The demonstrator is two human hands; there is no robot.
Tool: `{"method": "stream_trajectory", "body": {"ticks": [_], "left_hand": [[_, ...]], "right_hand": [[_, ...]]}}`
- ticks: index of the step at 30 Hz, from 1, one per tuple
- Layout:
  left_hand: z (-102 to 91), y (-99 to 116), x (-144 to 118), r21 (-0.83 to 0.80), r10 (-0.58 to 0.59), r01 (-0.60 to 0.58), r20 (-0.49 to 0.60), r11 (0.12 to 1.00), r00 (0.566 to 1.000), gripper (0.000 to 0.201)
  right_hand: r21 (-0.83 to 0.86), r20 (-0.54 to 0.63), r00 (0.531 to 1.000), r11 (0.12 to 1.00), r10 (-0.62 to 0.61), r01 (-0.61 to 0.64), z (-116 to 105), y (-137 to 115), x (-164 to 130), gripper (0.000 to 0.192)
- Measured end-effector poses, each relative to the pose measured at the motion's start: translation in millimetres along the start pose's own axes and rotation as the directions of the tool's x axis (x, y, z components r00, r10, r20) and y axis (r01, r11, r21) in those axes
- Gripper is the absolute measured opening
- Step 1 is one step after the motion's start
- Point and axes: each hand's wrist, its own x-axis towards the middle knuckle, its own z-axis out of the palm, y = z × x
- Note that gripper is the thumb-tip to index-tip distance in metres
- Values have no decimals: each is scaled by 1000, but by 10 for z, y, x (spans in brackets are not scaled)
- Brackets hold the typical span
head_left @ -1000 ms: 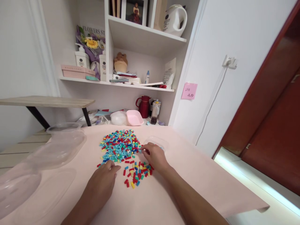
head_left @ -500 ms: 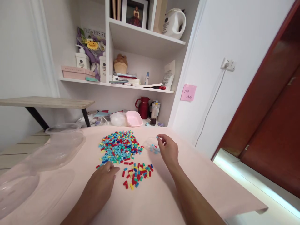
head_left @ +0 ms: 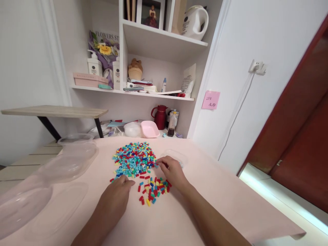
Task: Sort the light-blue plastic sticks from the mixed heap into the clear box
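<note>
Small oblong, multicoloured plastic bricks (head_left: 135, 159) lie heaped on pale pink cloth (head_left: 215, 184). Our right hand (head_left: 173, 171) curls at the heap's right edge, our left hand (head_left: 116, 196) at its front; whether either grips, we cannot tell. Probably light and stiff, bricks suit side pinches.

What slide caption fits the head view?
Right hand at the edge of a multicoloured block pile, left hand nearby.

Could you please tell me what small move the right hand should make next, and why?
Perhaps the right hand should pinch a piece at the right edge of the large pile: its fingertips are right there, and the clear container lies just beyond the hand.
</note>
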Motion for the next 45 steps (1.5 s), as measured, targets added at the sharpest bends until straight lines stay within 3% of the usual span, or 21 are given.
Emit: {"method": "stream_trajectory", "body": {"ticks": [9, 15, 19, 24, 30, 45], "left_hand": [[64, -43, 12, -39, -19, 17, -30, 999, 999, 44], [76, -40, 9, -20, -25, 25, -21, 999, 999, 46], [93, -55, 11, -5, -34, 34, -13, 999, 999, 48], [108, -62, 15, 3, -20, 20, -18, 1000, 1000, 47], [112, -68, 6, 28, -15, 16, -12, 999, 1000, 46], [78, -40, 10, 34, -7, 7, 9, 999, 1000, 48]], "right_hand": [[-25, 240, 970, 999, -22, 29, 195, 42, -61, 29], [-166, 318, 943, 973, -102, 161, 280, -9, -61, 36], [-152, 338, 928, 964, -159, 220, 267, -50, -56, 38], [-75, 346, 927, 981, -142, 178, 250, -47, -55, 35], [-111, 348, 920, 967, -177, 228, 277, -33, -49, 41], [-16, 351, 927, 989, -133, 148, 223, -39, -44, 33]]}}
